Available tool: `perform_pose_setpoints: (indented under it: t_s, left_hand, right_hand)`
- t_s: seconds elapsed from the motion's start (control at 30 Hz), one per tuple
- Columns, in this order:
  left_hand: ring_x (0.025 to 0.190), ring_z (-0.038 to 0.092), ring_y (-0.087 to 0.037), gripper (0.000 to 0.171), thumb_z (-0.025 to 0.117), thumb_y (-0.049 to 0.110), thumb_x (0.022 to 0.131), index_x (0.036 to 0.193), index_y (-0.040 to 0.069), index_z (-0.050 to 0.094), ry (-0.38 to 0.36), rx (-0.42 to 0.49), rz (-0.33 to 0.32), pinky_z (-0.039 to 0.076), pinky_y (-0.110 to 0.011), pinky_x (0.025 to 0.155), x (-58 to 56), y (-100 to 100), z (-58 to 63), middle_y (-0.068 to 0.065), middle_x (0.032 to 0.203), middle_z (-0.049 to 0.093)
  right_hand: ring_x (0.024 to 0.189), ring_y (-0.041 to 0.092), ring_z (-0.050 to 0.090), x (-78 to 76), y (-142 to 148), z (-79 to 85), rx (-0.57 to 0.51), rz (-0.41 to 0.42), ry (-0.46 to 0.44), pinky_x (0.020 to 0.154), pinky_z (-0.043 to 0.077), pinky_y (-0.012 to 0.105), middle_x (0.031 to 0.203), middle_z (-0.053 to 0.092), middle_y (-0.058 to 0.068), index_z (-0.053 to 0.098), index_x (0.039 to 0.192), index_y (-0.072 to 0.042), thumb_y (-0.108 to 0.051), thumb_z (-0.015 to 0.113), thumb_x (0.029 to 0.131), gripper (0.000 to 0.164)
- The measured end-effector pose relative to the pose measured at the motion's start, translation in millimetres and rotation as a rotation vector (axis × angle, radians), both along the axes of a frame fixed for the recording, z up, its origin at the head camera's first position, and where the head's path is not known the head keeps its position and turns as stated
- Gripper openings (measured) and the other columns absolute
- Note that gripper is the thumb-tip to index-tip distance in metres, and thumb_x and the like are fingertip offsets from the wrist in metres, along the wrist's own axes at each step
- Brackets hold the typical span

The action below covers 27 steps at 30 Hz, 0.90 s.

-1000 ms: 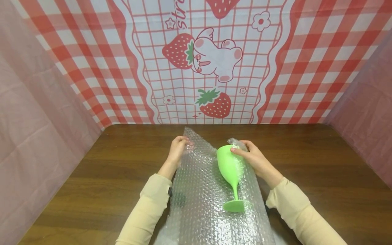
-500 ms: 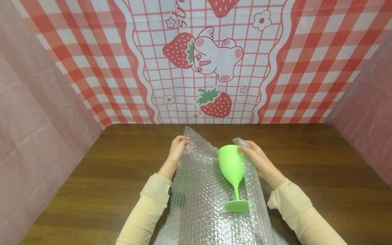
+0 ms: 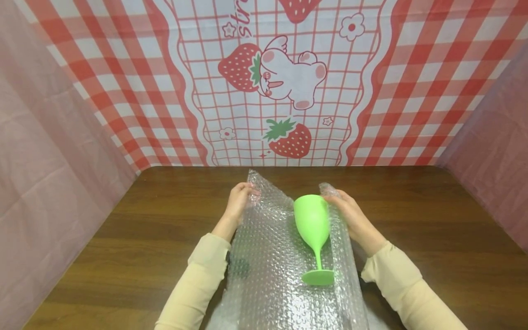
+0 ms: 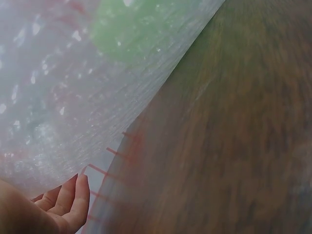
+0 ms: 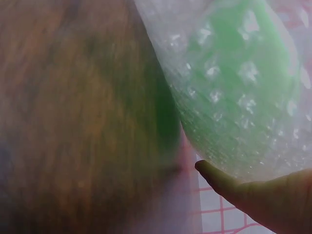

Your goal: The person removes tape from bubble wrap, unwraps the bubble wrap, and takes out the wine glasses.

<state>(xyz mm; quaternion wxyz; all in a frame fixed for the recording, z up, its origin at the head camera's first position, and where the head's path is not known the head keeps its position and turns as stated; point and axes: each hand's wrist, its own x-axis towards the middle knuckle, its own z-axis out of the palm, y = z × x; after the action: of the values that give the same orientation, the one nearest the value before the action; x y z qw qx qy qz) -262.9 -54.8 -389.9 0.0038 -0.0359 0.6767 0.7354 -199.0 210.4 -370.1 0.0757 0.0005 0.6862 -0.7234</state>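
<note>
A lime-green wine goblet (image 3: 312, 220) rests on a sheet of bubble wrap (image 3: 268, 247), its rim toward the far side and its foot toward me. My left hand (image 3: 238, 201) pinches the sheet's far left corner, which is raised. At the far right corner, my right hand (image 3: 350, 213) grips the edge of the wrap close beside the goblet's rim. That right edge stands up along the goblet's side. Through the wrap, the right wrist view shows the goblet as a green blur (image 5: 239, 83). The left wrist view has the left fingers (image 4: 80, 200) bent at the sheet's edge.
Beneath everything is a dark brown wooden table (image 3: 136, 256). A red-and-white checked cloth with strawberries (image 3: 290, 140) hangs behind its far edge. Pink curtains (image 3: 62, 151) close off both sides. Some white material (image 3: 220, 316) shows under the wrap near me.
My right hand has shifted slightly right with the wrap's edge, baring the goblet's right side, which the wrap had covered. The left hand has stayed in place.
</note>
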Motion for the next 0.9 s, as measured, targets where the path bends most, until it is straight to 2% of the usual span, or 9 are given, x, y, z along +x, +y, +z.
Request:
perform_pose_setpoints:
  t_s: [0.13, 0.23, 0.4, 0.47, 0.57, 0.67, 0.8, 0.9]
  left_hand:
    - [0.067, 0.058, -0.011, 0.021, 0.039, 0.001, 0.089, 0.103, -0.007, 0.052, 0.007, 0.009, 0.000, 0.054, -0.025, 0.064, -0.1, -1.1, -0.2, -0.013, 0.085, 0.061]
    - [0.066, 0.058, -0.011, 0.020, 0.038, 0.001, 0.089, 0.103, -0.007, 0.052, 0.002, 0.020, 0.000, 0.054, -0.025, 0.064, -1.0, -1.2, -0.9, -0.011, 0.083, 0.060]
    - [0.066, 0.058, -0.011, 0.021, 0.038, 0.002, 0.091, 0.105, -0.007, 0.051, -0.022, 0.023, -0.005, 0.054, -0.026, 0.067, -1.8, -1.9, -2.0, -0.012, 0.087, 0.060]
    - [0.067, 0.058, -0.011, 0.022, 0.039, 0.002, 0.090, 0.106, -0.007, 0.052, -0.027, 0.020, -0.005, 0.054, -0.027, 0.068, -1.8, -2.3, -2.7, -0.013, 0.092, 0.060]
    - [0.067, 0.059, -0.011, 0.022, 0.039, 0.002, 0.090, 0.106, -0.006, 0.052, -0.028, 0.016, -0.005, 0.054, -0.027, 0.069, -1.7, -2.8, -3.8, -0.015, 0.098, 0.060]
    - [0.067, 0.059, -0.010, 0.022, 0.038, 0.002, 0.090, 0.106, -0.006, 0.052, -0.025, 0.013, -0.003, 0.054, -0.026, 0.067, -1.8, -3.4, -4.3, -0.016, 0.102, 0.060]
    - [0.068, 0.059, -0.010, 0.023, 0.038, 0.002, 0.090, 0.107, -0.007, 0.052, -0.024, 0.008, -0.001, 0.054, -0.026, 0.067, -2.2, -4.0, -3.9, -0.019, 0.107, 0.059]
    - [0.068, 0.058, -0.010, 0.023, 0.038, 0.002, 0.090, 0.107, -0.007, 0.051, -0.021, 0.001, 0.001, 0.054, -0.026, 0.066, -2.2, -4.3, -3.7, -0.019, 0.104, 0.059]
  right_hand:
    - [0.094, 0.000, 0.051, -0.3, 2.1, -1.9, 0.037, -0.014, 0.014, 0.086, 0.045, 0.022, 0.107, 0.053, -0.010, 0.050, 0.107, -0.016, -0.022, 0.049, 0.092, 0.016]
    - [0.100, -0.002, 0.047, -0.3, 3.1, -3.0, 0.018, -0.026, 0.016, 0.094, 0.040, 0.021, 0.116, 0.049, -0.011, 0.054, 0.104, -0.022, -0.023, 0.049, 0.093, 0.012]
    - [0.091, 0.001, 0.056, -0.4, 3.9, -4.7, -0.147, -0.001, 0.001, 0.083, 0.048, 0.020, 0.100, 0.060, -0.013, 0.046, 0.112, -0.016, -0.018, 0.044, 0.095, 0.018]
    - [0.092, 0.002, 0.057, -0.4, 5.1, -5.9, -0.165, 0.016, 0.009, 0.083, 0.049, 0.021, 0.098, 0.061, -0.014, 0.044, 0.114, -0.015, -0.019, 0.043, 0.096, 0.019]
    - [0.098, 0.003, 0.055, -0.2, 7.0, -7.4, -0.165, 0.030, 0.016, 0.086, 0.048, 0.024, 0.101, 0.061, -0.013, 0.047, 0.111, -0.017, -0.022, 0.042, 0.096, 0.016]
    - [0.098, 0.005, 0.056, 0.2, 7.5, -6.8, -0.233, 0.039, 0.000, 0.085, 0.049, 0.024, 0.099, 0.063, -0.011, 0.052, 0.104, -0.020, -0.020, 0.041, 0.097, 0.013]
    - [0.095, 0.006, 0.058, 0.3, 8.3, -5.3, -0.310, 0.055, -0.017, 0.083, 0.050, 0.026, 0.097, 0.064, -0.009, 0.056, 0.097, -0.023, -0.018, 0.039, 0.097, 0.018]
    - [0.095, 0.007, 0.059, 0.3, 9.0, -4.5, -0.330, 0.064, -0.020, 0.082, 0.050, 0.026, 0.097, 0.066, -0.009, 0.057, 0.094, -0.023, -0.018, 0.038, 0.097, 0.020]
